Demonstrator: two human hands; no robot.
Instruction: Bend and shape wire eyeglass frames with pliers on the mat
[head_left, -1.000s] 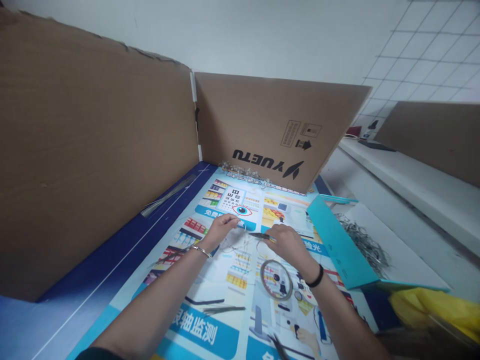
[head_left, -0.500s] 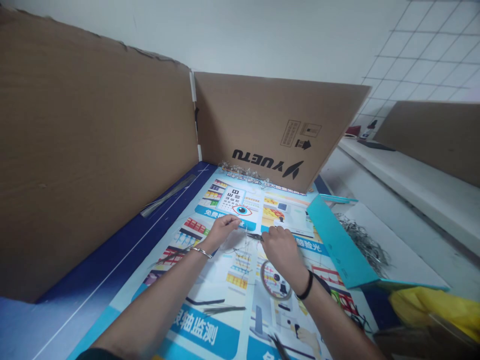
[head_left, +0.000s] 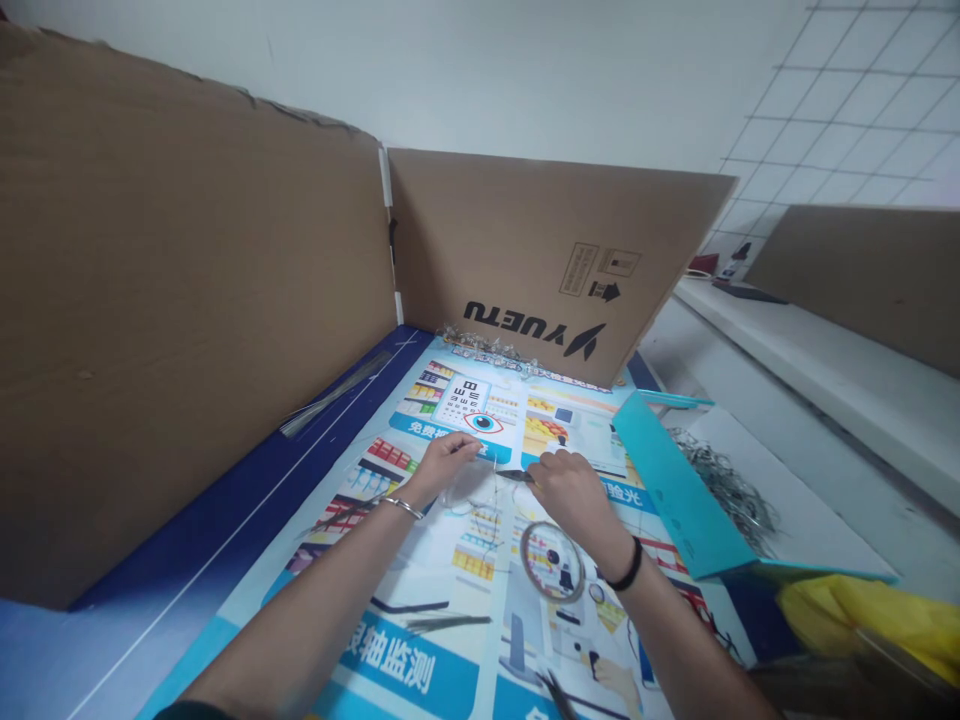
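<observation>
My left hand point(head_left: 444, 465) is closed in a pinch at the middle of the printed sheet, with a silver bracelet on its wrist. At its fingertips is a fine, pale wire point(head_left: 495, 464), only partly visible. My right hand point(head_left: 564, 490), with a black band on the wrist, is wrapped round a pair of pliers point(head_left: 514, 476); their handles are hidden in the palm. The dark jaws point left towards the wire, but whether they grip it is too small to tell. Thin strands hang below, between both hands. A ring-shaped roll point(head_left: 527, 570) lies below my right hand.
Dark strips point(head_left: 450, 621) and a pointed dark tool point(head_left: 556, 694) lie nearer me. Tangled wire point(head_left: 724, 485) fills an open turquoise box point(head_left: 667, 495) at right. Cardboard panels point(head_left: 187, 300) wall the left and back, with wire pieces point(head_left: 487, 345) along the back one. Yellow material point(head_left: 870, 620) sits lower right.
My right hand and forearm have shifted slightly right and down, showing more of the ring-shaped roll. My left hand has hardly moved.
</observation>
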